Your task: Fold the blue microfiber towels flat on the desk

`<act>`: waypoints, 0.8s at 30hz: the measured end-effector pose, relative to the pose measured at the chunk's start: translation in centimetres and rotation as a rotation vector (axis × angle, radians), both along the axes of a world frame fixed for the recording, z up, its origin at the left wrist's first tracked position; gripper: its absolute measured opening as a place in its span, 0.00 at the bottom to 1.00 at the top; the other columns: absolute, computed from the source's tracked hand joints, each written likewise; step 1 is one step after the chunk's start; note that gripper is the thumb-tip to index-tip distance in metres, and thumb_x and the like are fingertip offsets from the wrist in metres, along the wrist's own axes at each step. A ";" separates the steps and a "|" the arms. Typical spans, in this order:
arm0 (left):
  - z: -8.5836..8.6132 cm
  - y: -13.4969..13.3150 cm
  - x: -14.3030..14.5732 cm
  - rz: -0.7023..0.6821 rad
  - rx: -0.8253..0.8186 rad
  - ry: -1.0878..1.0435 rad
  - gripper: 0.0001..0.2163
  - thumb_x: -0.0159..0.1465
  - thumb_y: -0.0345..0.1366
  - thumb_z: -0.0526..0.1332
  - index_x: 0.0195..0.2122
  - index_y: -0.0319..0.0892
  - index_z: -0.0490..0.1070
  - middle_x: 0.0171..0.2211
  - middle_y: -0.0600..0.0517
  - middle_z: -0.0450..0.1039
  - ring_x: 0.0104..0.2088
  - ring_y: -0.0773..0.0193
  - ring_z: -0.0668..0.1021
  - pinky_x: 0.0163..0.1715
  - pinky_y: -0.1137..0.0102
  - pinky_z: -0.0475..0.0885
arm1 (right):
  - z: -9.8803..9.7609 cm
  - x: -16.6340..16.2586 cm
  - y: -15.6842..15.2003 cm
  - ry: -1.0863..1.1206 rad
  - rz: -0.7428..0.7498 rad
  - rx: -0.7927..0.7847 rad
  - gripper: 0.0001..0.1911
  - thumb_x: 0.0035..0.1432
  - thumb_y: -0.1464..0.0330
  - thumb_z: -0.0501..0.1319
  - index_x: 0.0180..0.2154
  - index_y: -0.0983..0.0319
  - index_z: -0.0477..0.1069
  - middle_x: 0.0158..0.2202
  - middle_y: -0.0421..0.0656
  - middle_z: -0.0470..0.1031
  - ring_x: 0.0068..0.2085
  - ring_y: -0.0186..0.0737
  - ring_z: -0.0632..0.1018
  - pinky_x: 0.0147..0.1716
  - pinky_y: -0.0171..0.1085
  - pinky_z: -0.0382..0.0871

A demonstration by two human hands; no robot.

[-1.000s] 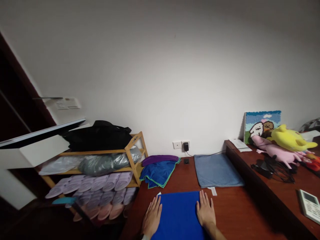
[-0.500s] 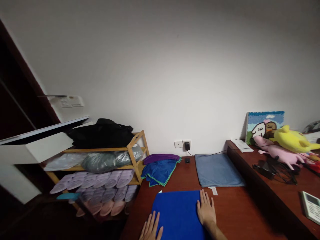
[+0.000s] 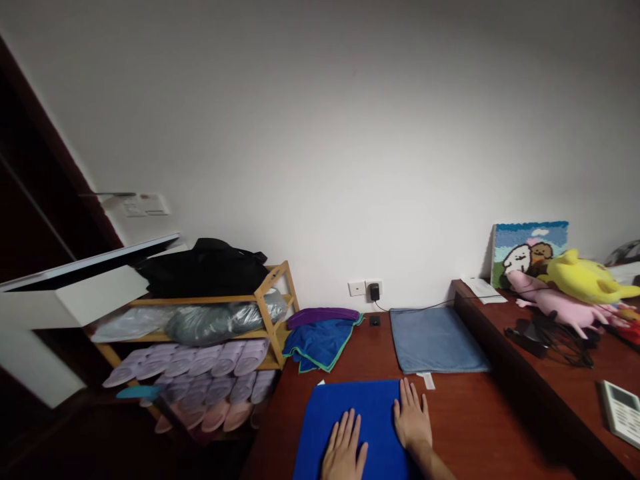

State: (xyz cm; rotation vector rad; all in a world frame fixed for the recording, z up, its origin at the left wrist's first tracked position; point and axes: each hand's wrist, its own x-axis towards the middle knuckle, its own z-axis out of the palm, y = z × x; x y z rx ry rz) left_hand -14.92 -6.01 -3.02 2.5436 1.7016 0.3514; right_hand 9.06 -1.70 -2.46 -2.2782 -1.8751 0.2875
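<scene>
Brown desk (image 3: 475, 427) against a white wall (image 3: 320, 167). One blue cloth (image 3: 350, 407): left hand (image 3: 344, 453) flat on it, right hand (image 3: 411, 420) flat at its edge, both released. Three towels (image 3: 435, 340) beyond the cloth.

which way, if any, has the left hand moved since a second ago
Yes. The left hand slid right, from the left edge of the blue cloth onto its middle, nearer the right hand.
</scene>
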 end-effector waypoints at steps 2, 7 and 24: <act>-0.5 -0.2 -1.2 0.068 -0.060 0.015 0.28 0.73 0.54 0.44 0.72 0.54 0.46 0.73 0.56 0.47 0.71 0.54 0.56 0.70 0.53 0.58 | 0.2 0.0 0.0 0.001 0.003 -0.006 0.34 0.69 0.57 0.34 0.72 0.61 0.41 0.75 0.40 0.40 0.74 0.43 0.45 0.71 0.54 0.36; -1.8 -1.1 -8.4 0.239 -0.062 0.034 0.31 0.72 0.54 0.44 0.73 0.47 0.47 0.73 0.54 0.46 0.72 0.54 0.54 0.71 0.53 0.56 | 0.5 0.0 -0.1 -0.006 0.000 -0.022 0.35 0.69 0.57 0.34 0.72 0.62 0.40 0.75 0.39 0.39 0.74 0.43 0.44 0.71 0.53 0.35; 2.3 3.6 7.3 -0.138 0.067 -0.063 0.25 0.75 0.46 0.42 0.72 0.49 0.50 0.72 0.54 0.54 0.71 0.57 0.59 0.69 0.55 0.61 | 0.2 0.1 0.0 -0.051 0.033 -0.034 0.33 0.69 0.60 0.35 0.72 0.60 0.43 0.75 0.40 0.39 0.74 0.44 0.44 0.71 0.54 0.37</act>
